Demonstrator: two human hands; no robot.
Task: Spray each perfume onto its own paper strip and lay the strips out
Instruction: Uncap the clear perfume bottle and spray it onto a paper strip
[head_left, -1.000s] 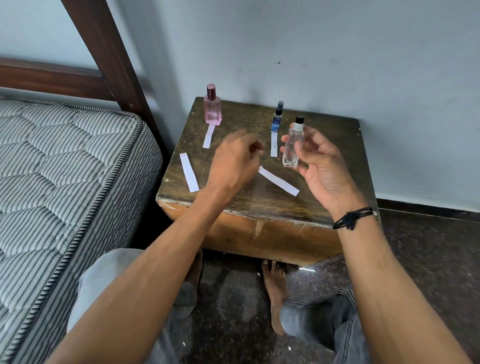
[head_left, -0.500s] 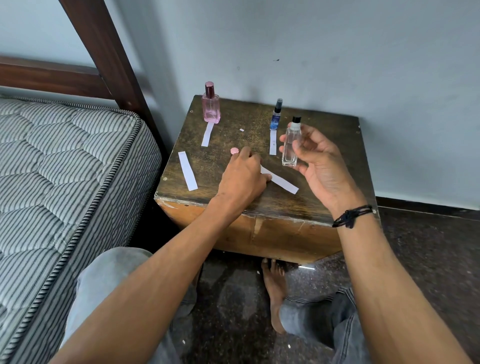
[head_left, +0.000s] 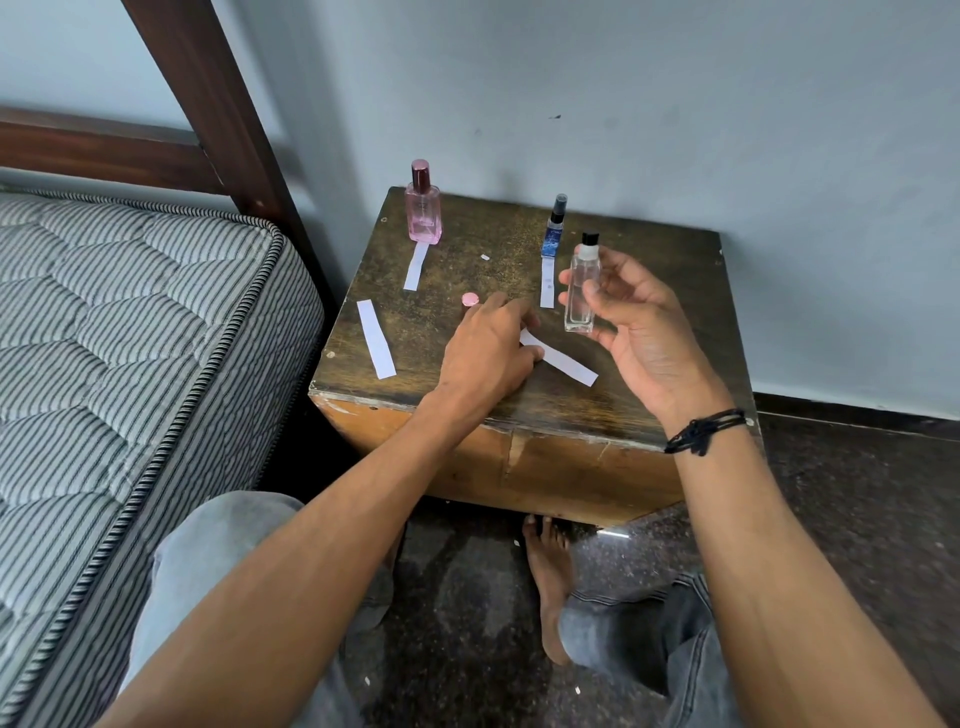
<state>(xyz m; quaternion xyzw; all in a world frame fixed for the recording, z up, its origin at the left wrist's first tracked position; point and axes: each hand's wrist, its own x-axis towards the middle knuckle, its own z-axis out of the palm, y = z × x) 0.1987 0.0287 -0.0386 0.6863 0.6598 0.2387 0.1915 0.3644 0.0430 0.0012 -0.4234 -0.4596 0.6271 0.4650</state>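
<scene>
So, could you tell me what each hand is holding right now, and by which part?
The right hand holds the clear bottle upright by its glass body. The left hand rests on one end of a paper strip.

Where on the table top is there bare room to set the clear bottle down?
Bare: the right side of the table behind the right hand; the back middle between pink bottle and blue bottle. Crowded: centre, around the left hand and angled strip.

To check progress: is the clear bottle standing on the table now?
No, the right hand holds the clear bottle raised above the table.
</scene>
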